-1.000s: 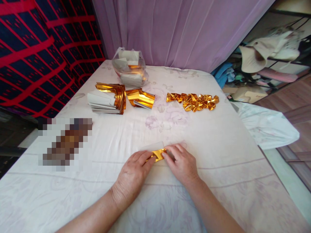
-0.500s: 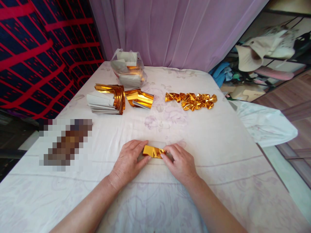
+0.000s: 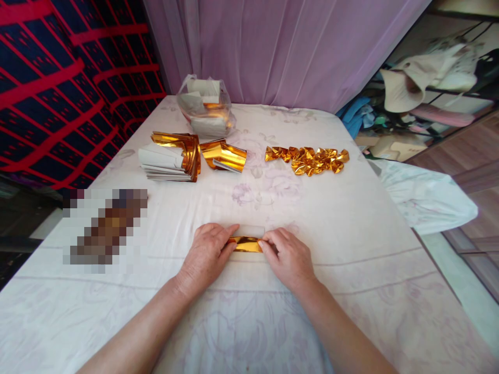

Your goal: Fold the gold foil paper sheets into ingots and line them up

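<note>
A sheet of gold foil paper point(image 3: 247, 244) lies on the table in front of me, its near edge turned over into a narrow gold strip with the pale side showing behind. My left hand point(image 3: 210, 249) pinches the strip's left end between thumb and fingers. At the right end, my right hand point(image 3: 288, 254) grips it the same way, thumb on the gold. Both hands rest low on the cloth, and their fingertips partly cover the paper's ends.
Fanned stacks of gold paper point(image 3: 171, 161) and a smaller gold bundle point(image 3: 225, 156) lie at the back left. Behind them stands a clear plastic bag point(image 3: 205, 109) of more paper. Folded gold pieces point(image 3: 312, 160) cluster at the back right. A pixelated patch point(image 3: 109, 228) covers something at left.
The gold strip has become flatter and smoother, and its crumpled right part is no longer seen. My hands have barely moved and still hold both ends.
</note>
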`<state>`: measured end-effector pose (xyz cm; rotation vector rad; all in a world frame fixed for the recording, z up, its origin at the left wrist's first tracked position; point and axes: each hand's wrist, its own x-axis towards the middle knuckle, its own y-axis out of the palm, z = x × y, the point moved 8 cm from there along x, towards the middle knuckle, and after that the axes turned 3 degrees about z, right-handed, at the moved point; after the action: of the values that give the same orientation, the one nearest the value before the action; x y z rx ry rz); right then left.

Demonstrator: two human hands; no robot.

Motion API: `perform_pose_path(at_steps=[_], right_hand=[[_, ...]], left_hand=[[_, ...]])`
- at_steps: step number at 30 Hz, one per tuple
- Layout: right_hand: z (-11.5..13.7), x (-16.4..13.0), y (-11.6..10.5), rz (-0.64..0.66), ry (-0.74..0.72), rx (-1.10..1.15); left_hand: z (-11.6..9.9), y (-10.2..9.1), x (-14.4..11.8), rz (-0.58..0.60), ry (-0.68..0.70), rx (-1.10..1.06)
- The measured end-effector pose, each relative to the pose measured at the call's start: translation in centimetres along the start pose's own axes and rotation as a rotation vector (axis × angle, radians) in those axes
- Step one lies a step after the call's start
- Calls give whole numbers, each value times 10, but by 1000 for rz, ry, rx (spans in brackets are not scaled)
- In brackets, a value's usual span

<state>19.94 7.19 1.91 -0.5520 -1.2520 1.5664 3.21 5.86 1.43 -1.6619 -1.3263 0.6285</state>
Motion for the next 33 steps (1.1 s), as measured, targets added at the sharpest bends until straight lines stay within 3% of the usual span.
perform_pose_path(at_steps=[8, 16, 21, 33], right_hand=[[-3, 0, 3, 6, 64, 14], [-2, -1, 2, -5, 41, 30], [0, 0, 1, -1, 33, 11], [8, -2, -2, -21, 38, -62]], left_hand=[[-3, 1, -2, 6, 10, 40], [-17, -12, -7, -130, 78, 148], [-39, -7, -17, -66, 184, 341], [-52, 8, -38, 2, 110, 506]])
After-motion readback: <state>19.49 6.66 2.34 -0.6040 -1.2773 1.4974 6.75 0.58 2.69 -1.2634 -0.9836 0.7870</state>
